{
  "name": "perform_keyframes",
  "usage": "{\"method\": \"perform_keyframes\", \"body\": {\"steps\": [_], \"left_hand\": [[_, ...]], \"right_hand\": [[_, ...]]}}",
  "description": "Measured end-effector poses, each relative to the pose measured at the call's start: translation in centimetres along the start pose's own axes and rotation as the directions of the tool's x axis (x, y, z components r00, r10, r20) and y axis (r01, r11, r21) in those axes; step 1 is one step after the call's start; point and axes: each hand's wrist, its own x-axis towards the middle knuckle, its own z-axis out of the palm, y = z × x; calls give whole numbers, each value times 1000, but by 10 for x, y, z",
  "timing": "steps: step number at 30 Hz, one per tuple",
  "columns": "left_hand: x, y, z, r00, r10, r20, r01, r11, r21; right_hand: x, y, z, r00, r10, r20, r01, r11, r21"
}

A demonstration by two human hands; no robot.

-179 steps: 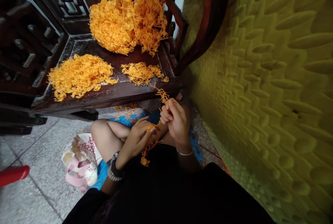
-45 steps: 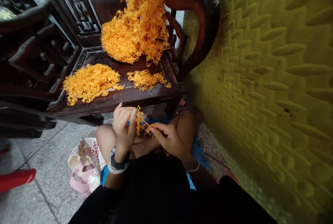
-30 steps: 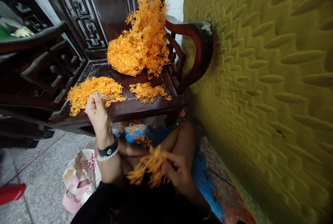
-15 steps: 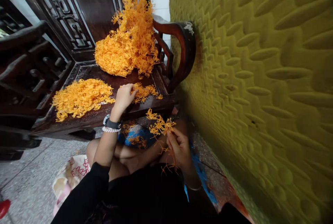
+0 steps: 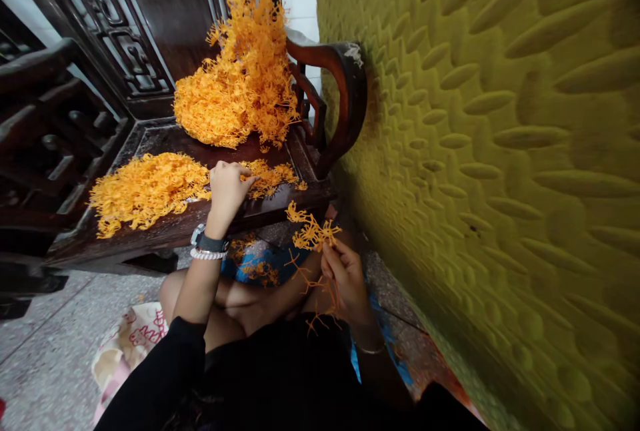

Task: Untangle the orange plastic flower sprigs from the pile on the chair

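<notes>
My left hand (image 5: pixel 229 192) is over the front of a dark wooden seat, thumb and forefinger pinched together at a small heap of orange branched plastic pieces (image 5: pixel 273 177). Whatever lies between those fingertips is too small to make out. In front of my lap, my right hand (image 5: pixel 345 274) grips a bunch of orange branched pieces (image 5: pixel 313 234) between thumb and fingers. Thin orange sprigs (image 5: pixel 317 287) dangle below that bunch. A larger flat pile of orange pieces (image 5: pixel 150 191) is left of my left hand, and a tall mound (image 5: pixel 245 77) rises behind it.
The carved wooden chair (image 5: pixel 170 11) has a curved armrest (image 5: pixel 353 94) at its right. A yellow-green textured panel (image 5: pixel 450 151) stands close along my right side. Blue sheeting (image 5: pixel 257 267) with orange bits is on the floor below, and a printed cloth bag (image 5: pixel 133 341) lies at left.
The view has shifted slightly right. My left hand has turned a little at the small heap, its thumb and forefinger showing more clearly pinched. The right hand keeps its bunch, nearly still.
</notes>
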Motion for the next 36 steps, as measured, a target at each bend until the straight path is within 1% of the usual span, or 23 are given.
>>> {"method": "perform_keyframes", "body": {"steps": [4, 7, 9, 11, 16, 18, 20, 22, 24, 25, 26, 28, 30, 32, 34, 36], "left_hand": [[2, 4, 2, 997, -75, 5, 75, 996, 56], [1, 7, 3, 993, -111, -31, 113, 991, 68], [0, 7, 5, 992, -112, -64, 116, 992, 54], [0, 5, 6, 992, -93, -91, 95, 995, 18], [0, 1, 12, 993, -28, -114, 16, 995, -98], [-7, 3, 9, 988, -7, -154, -18, 986, -163], [-22, 8, 0, 979, 8, -204, -63, 963, -262], [-43, 14, -13, 977, 77, -200, -156, 894, -421], [-67, 22, -25, 972, 191, -134, -233, 760, -607], [-79, 25, -29, 967, 236, -95, -236, 688, -686], [-90, 28, -32, 966, 252, -65, -214, 632, -745], [-107, 32, -34, 977, 211, -15, -136, 574, -808], [-119, 35, -33, 993, 117, 21, -47, 548, -835], [-125, 37, -33, 998, 41, 48, 20, 513, -858], [-128, 38, -35, 998, 17, 66, 51, 465, -884], [-129, 37, -37, 997, 21, 74, 58, 429, -901]], "right_hand": [[-2, -2, 3, 1000, 17, 0, -17, 1000, -3], [-2, -2, 6, 1000, 28, 6, -28, 1000, -13], [-1, -1, 7, 999, 27, 18, -27, 1000, -16], [1, 0, 9, 999, 25, 28, -25, 1000, -13], [3, 3, 14, 999, 22, 50, -22, 1000, -14], [4, 3, 17, 998, 29, 62, -28, 1000, -7], [5, 3, 21, 997, 29, 70, -30, 1000, 8], [7, 3, 24, 997, 25, 75, -27, 1000, 15], [8, 2, 28, 997, 28, 75, -28, 1000, 7], [8, 2, 30, 997, 29, 71, -29, 1000, 4], [8, 1, 32, 997, 32, 66, -32, 999, 1], [7, 1, 36, 998, 36, 54, -36, 999, -4], [5, 0, 40, 998, 35, 52, -34, 999, -18], [5, -2, 44, 997, 28, 67, -24, 997, -68], [4, -4, 46, 997, 14, 80, -4, 993, -122], [4, -5, 48, 997, -7, 77, 18, 989, -145]]}}
